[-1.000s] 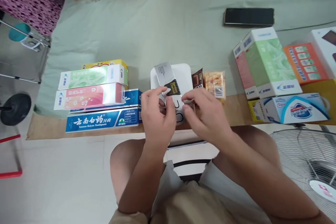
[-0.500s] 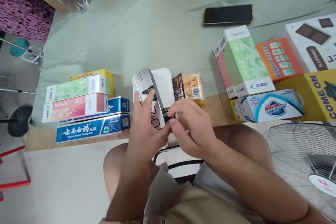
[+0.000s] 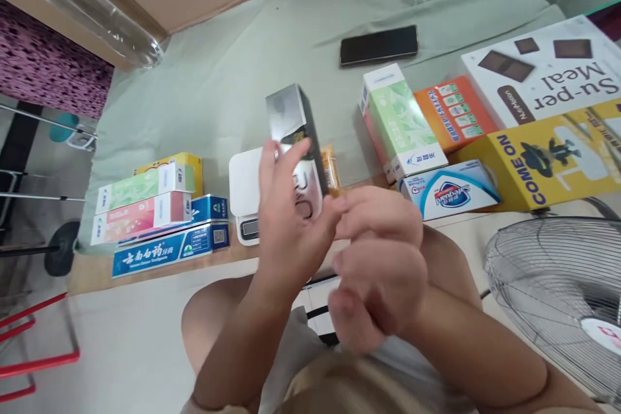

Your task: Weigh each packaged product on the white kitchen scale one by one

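My left hand is shut around a silver-and-black box, tilted with its far end raised above the table. My right hand is at the near end of the box, close to my left thumb. Its fingers are curled in and blurred by motion, and whatever they may hold is hidden. Under and left of the box lies a white kitchen scale with a small grey display. A yellowish snack packet shows partly behind the box.
Stacked toothpaste boxes lie on the left. On the right stand a green carton, an orange box, a Safeguard box, a yellow box and a white Su-per Meal box. Further back lies a phone. A fan stands at right.
The box has been lifted up off the scale, its far end raised. My right hand has drawn back from its near end and come up nearer the camera. The view has shifted right.
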Demonstrator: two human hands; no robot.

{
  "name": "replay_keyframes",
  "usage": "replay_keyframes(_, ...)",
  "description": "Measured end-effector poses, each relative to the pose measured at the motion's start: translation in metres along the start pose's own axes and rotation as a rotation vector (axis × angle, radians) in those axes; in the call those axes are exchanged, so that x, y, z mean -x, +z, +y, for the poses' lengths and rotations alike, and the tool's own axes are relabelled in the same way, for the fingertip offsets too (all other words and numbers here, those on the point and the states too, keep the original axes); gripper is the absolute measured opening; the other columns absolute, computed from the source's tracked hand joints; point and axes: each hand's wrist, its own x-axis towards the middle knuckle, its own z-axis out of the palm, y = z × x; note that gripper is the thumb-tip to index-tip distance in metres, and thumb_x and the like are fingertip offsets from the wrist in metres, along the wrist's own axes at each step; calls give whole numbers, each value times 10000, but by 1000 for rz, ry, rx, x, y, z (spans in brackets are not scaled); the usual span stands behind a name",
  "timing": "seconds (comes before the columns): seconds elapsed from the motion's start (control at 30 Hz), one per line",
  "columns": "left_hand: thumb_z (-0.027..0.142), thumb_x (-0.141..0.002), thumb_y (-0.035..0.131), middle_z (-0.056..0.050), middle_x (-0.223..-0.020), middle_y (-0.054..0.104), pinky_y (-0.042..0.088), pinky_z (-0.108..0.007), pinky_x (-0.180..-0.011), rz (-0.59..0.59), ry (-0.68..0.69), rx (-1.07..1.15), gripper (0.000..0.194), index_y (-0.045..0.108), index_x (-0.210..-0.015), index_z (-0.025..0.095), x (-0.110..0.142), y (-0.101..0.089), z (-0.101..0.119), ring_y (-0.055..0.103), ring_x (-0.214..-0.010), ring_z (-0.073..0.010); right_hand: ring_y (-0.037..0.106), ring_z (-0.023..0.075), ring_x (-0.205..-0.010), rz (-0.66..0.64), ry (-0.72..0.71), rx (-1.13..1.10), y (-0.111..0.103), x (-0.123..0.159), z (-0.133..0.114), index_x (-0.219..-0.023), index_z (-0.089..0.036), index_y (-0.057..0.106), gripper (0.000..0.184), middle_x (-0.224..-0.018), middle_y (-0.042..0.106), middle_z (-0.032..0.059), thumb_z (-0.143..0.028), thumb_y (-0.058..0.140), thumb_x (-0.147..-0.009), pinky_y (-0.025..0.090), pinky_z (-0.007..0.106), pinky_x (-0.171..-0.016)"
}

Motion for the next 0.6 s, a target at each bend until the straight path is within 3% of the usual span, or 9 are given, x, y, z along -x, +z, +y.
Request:
replay_keyframes(0.1, 201, -882, 693, -61, -1739, 272, 516, -540, -1198, 21, 50, 44, 583, 560, -1427, 357, -28, 35, 5, 311, -1626, -353, 586, 207, -769, 45, -24, 19, -10, -1, 0, -822, -281, 544, 184, -796, 508, 38, -347, 440, -959, 550, 448, -699)
replay_keyframes(0.23, 223, -881, 623, -43, -1773, 190, 519, -498, -1188, -135, -36, -133, 610, 513, -1470, 340, -51, 65, 16, 273, -1647, -315, 576, 183, -754, 132, -50, 46, -16, -7, 10, -798, -265, 527, 198, -774, 489, 26, -330, 449, -968, 547, 404, -690)
replay_keyframes(0.33, 300, -958, 500, -15, -1771, 221, 461, -406, -1249, -240, -86, -352, 599, 434, -1553, 332, -59, 74, 28, 253, -1658, -238, 578, 159, -720, 181, -96, 37, -16, -14, 15, -803, -247, 519, 202, -755, 485, 10, -296, 447, -984, 529, 371, -658)
replay_keyframes(0.4, 346, -967, 490, -9, -1770, 233, 434, -381, -1269, -284, -111, -434, 601, 416, -1564, 321, -63, 78, 34, 252, -1659, -223, 585, 155, -725, 146, -114, 10, -17, -16, 17, -829, -236, 537, 199, -770, 496, 13, -287, 443, -996, 522, 367, -655)
replay_keyframes(0.5, 394, -991, 492, -67, -1775, 236, 452, -422, -1252, -361, -130, -504, 533, 476, -1504, 252, -67, 82, 37, 337, -1626, -268, 586, 165, -756, 124, -108, -1, -20, -18, 20, -841, -224, 545, 211, -794, 507, 23, -287, 428, -1004, 528, 379, -676)
replay_keyframes(0.6, 433, -1043, 440, -147, -1723, 354, 408, -484, -1280, -441, -57, -596, 429, 604, -1336, 165, -66, 74, 39, 370, -1605, -319, 594, 160, -796, 136, -118, 8, -25, -18, 23, -878, -208, 541, 176, -816, 510, 19, -282, 428, -990, 549, 381, -740)
